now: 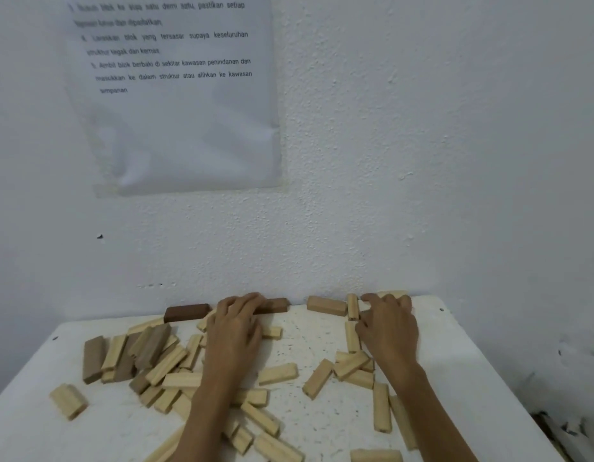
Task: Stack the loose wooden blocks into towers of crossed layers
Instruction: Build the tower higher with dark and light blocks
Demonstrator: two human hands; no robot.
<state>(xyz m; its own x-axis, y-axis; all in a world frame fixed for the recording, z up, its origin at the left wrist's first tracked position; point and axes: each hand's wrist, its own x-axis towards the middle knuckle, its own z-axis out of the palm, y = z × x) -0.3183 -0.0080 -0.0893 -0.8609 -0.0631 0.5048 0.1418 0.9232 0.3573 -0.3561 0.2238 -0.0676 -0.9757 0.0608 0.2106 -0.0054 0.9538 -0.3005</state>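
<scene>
**Gathering; no tower begun**

The left hand [237,323] is curled over a dark block [276,305] by the wall [355,195]. What the right hand [387,323] holds among the pale blocks [353,306] cannot be told. Loose blocks [277,374] are scattered across the table [309,338]. A first side-by-side layer is judged next.

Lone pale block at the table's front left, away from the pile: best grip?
Pinch the lone pale block mid-length across its two long sides, coming straight down from above. It lies flat and skewed on the white table with nothing touching it, so fingers should fit either side. Turn the wrist to match the skew.
</scene>
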